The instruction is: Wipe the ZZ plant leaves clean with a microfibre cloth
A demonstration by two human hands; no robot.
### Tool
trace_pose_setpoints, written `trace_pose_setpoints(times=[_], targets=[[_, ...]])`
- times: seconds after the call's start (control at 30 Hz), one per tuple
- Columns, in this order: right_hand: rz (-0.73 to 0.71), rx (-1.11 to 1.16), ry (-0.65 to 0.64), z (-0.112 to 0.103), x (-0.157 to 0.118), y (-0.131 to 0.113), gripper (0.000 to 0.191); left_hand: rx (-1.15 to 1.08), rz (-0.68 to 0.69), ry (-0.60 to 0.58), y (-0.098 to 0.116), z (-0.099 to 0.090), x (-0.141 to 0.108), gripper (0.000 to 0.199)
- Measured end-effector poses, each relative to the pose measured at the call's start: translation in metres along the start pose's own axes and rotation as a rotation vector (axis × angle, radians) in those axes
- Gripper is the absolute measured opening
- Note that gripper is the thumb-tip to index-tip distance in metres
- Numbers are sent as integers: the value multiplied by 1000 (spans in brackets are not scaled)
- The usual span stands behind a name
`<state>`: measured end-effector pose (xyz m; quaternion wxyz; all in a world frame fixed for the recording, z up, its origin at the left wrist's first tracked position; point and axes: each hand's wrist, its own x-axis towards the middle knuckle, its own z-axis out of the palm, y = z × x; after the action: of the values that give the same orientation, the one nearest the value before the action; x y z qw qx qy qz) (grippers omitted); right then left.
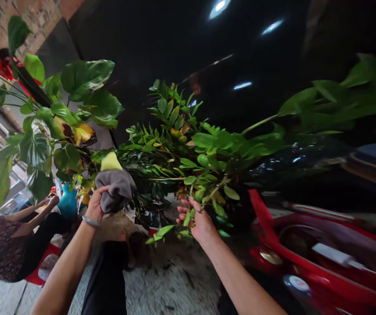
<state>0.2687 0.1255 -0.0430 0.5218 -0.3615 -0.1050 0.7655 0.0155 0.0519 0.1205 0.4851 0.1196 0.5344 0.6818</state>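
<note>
A bunched grey cloth (114, 188) is in my left hand (96, 205), which wears a bangle at the wrist. A yellow-green leaf (110, 162) shows just above the cloth; whether it touches the cloth I cannot tell. My right hand (201, 221) is palm up among the lower leaves of a bushy green potted plant (174, 148), its fingers curled round a leafy stem (188, 215). Some of that plant's leaves are yellow or brown. To the left, a large-leaved plant (87, 81) with several yellowing leaves stands near my left hand.
A red scooter or cart-like frame (293, 253) with a white object in it stands at right. A seated person (4, 245) is at left beside a blue item (68, 203). A dark glossy panel (207, 52) rises behind the plants. Blurred leaves (339, 100) reach in from the right.
</note>
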Motion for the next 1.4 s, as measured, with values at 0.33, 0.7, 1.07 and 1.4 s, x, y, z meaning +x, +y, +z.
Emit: trace_pose_setpoints(times=[0.33,0.7,1.07,1.4], targets=[[-3,11,-14,-1,-8,-7,18,-4,115,-161,25,28,-36,25],[-19,41,2,-4,-5,-3,15,161,-145,-169,-52,82,11,28],[24,90,-52,2,-9,-7,21,116,-19,-390,-32,119,22,30],[17,93,-29,-6,-8,-10,19,306,-238,-372,-41,39,-6,22]])
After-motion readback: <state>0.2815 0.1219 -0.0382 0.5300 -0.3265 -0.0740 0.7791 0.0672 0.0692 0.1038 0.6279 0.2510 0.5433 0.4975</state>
